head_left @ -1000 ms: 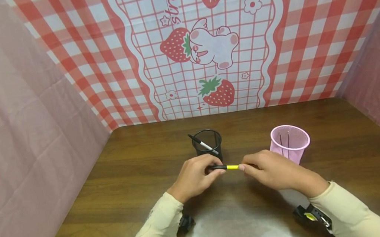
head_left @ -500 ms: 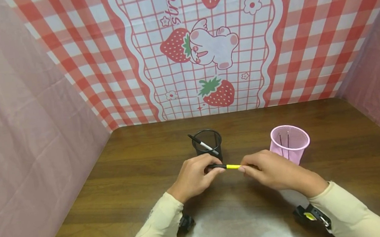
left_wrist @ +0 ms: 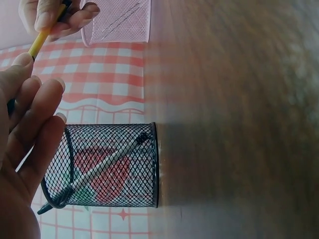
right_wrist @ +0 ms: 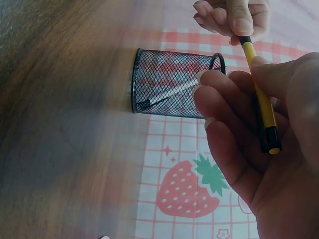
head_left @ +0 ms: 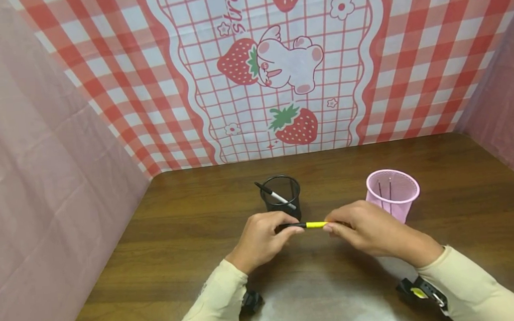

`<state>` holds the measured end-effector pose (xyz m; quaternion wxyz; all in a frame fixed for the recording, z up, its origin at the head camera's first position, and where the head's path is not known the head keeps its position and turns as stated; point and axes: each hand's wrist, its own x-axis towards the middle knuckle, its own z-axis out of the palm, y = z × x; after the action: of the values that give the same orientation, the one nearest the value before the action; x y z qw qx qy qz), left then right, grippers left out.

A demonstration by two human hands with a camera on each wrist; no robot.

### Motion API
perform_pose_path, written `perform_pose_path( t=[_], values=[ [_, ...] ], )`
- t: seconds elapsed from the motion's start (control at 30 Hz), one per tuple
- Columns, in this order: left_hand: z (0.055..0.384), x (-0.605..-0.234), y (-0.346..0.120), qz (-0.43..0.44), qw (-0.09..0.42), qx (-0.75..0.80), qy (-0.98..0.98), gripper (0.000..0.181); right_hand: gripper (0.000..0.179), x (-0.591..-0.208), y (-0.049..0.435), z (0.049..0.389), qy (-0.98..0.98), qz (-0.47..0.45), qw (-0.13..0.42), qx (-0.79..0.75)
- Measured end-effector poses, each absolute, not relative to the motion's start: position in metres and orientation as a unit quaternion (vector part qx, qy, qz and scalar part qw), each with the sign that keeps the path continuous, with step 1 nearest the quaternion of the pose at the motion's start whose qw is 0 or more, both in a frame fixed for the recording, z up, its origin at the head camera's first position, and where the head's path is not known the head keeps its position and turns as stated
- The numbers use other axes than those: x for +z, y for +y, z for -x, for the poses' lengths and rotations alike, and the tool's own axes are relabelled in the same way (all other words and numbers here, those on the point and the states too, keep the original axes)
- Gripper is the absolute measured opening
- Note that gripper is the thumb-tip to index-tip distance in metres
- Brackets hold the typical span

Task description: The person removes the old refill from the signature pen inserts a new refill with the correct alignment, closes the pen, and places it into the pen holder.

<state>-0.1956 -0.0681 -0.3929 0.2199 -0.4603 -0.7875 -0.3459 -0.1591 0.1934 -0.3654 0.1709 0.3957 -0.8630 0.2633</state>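
Observation:
A pen (head_left: 315,225) with a yellow barrel and black ends is held level between both hands, above the table. My left hand (head_left: 263,238) pinches its black end between thumb and fingers. The yellow barrel is gripped by my right hand (head_left: 371,227), thumb on top. In the right wrist view the barrel (right_wrist: 264,99) crosses the right palm, its black end with a yellow tip showing. Just behind the left hand stands a black mesh pen cup (head_left: 298,208); a white marker (head_left: 280,198) with a black cap leans in it.
To the right, beyond the right hand, stands a pink mesh cup (head_left: 400,211) with two thin dark sticks showing in it. Both cups are on a brown wooden table (head_left: 155,249). A strawberry-print cloth (head_left: 244,116) hangs behind, with pink curtains at the sides.
Both hands stay almost in place on the pen. Slightly more of the yellow barrel shows between them than a second ago. The cups have not moved.

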Motion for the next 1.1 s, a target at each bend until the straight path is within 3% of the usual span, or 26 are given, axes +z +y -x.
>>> perform_pose_path(
  t=[0.5, 0.7, 0.87, 1.1],
  values=[
    [0.1944, -0.3941, -0.0676, 0.453, 0.169, -0.429, -0.763, 0.010, 0.008, -0.3666, 0.1916, 0.1594, -0.863, -0.382, 0.200, 0.265],
    [0.1954, -0.3941, -0.0680, 0.452, 0.182, -0.433, -0.758, 0.012, 0.008, -0.3653, 0.1901, 0.1586, -0.868, -0.373, 0.195, 0.264],
    [0.1978, -0.3952, -0.0682, 0.464, 0.212, -0.431, -0.744, 0.026, 0.009, -0.3641, 0.1896, 0.1577, -0.872, -0.369, 0.200, 0.254],
    [0.1956, -0.3942, -0.0640, 0.468, 0.183, -0.478, -0.721, 0.027, 0.009, -0.3623, 0.1887, 0.1553, -0.868, -0.377, 0.198, 0.256]
  ],
)
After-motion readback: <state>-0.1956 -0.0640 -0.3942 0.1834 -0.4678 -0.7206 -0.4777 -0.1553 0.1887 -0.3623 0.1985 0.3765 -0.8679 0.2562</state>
